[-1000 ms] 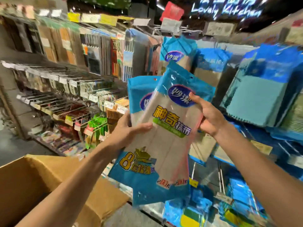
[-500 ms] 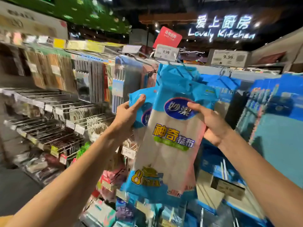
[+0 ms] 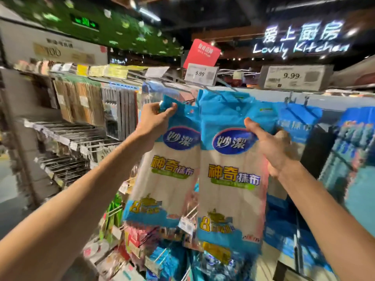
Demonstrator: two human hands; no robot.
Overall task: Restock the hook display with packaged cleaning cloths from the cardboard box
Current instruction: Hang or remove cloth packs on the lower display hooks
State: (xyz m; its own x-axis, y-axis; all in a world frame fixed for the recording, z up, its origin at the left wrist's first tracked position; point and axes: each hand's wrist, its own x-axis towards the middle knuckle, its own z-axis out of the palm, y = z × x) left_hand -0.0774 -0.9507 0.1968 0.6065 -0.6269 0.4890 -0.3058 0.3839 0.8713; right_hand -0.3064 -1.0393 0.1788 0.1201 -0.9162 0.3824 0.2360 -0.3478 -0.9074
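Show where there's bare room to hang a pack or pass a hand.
Free: the wire hooks left of the left hand look mostly bare. Crowded: hung blue packs sit behind the right hand and both held packs.

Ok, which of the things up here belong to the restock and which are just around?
Job: left cloth pack, pinched by the left hand; right cloth pack, held by the right hand; display hook above them.
Just around: price tags, red sign, brown packs at left, neon sign.
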